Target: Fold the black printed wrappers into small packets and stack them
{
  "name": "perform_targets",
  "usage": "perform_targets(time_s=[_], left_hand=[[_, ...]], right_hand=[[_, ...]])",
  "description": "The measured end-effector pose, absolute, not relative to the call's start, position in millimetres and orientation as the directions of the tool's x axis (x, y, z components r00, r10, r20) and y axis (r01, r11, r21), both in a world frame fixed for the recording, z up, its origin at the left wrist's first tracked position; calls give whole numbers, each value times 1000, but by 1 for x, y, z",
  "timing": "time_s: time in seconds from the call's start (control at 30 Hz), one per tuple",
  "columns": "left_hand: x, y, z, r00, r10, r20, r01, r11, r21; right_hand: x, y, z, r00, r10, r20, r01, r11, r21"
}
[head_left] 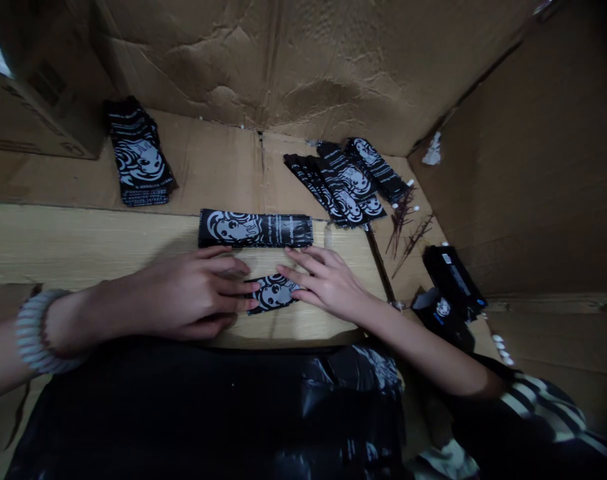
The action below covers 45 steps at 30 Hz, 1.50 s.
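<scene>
Snugly, both hands (193,297) (323,283) bracket a black packet (273,293).

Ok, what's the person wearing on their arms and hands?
No gloves on either hand. The left hand has a chunky white beaded bracelet at the wrist, with a thin dark band beside it. The right hand has nothing at its wrist; that forearm runs bare to a black sleeve with pale stripes.

The strip of packets (255,229) lies on the wooden board (83,243), the small packet (272,293) just before it; on the cardboard (218,167) behind, a stack (139,152) sits left, a pile (336,187) right.
</scene>
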State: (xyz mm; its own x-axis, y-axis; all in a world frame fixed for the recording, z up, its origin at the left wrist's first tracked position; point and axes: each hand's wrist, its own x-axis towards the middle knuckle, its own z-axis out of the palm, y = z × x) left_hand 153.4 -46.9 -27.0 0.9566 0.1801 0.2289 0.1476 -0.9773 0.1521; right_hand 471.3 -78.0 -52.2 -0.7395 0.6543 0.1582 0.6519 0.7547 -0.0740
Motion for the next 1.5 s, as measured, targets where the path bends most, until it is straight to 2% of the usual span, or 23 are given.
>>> perform_targets(time_s=[0.23, 0.43, 0.7, 0.83, 0.93, 1.0, 1.1, 1.17, 1.23, 1.5], left_hand=[[150, -50, -32, 941, 269, 208, 215, -944, 250], [148, -50, -29, 944, 283, 170, 233, -935, 267], [144, -58, -25, 944, 289, 158, 237, -929, 286], [141, -54, -18, 917, 325, 231, 239, -912, 334], [134, -33, -12, 814, 451, 367, 313, -872, 377], [129, -14, -12, 693, 613, 379, 490, -787, 375], [124, 10, -18, 619, 741, 261, 665, -671, 328], [124, 17, -22, 612, 766, 197, 694, -640, 330], [125, 18, -25, 615, 764, 193, 691, -641, 334], [117, 7, -16, 587, 766, 261, 688, -642, 338]], right_hand=[[481, -82, -37, -759, 644, 95, 648, 761, 26], [468, -82, -40, -756, 628, 186, 640, 768, 7], [473, -87, -39, -726, 686, 52, 686, 728, -15], [470, -85, -30, -691, 709, 140, 703, 704, -98], [454, -81, -25, -675, 711, 196, 677, 703, -218], [438, -78, -23, -725, 672, 151, 622, 733, -275], [413, -74, -21, -782, 623, 11, 595, 753, -281], [403, -74, -20, -773, 632, -48, 621, 741, -257], [401, -74, -18, -754, 655, -61, 648, 725, -233], [439, -84, -17, -676, 737, 21, 704, 653, -279]])
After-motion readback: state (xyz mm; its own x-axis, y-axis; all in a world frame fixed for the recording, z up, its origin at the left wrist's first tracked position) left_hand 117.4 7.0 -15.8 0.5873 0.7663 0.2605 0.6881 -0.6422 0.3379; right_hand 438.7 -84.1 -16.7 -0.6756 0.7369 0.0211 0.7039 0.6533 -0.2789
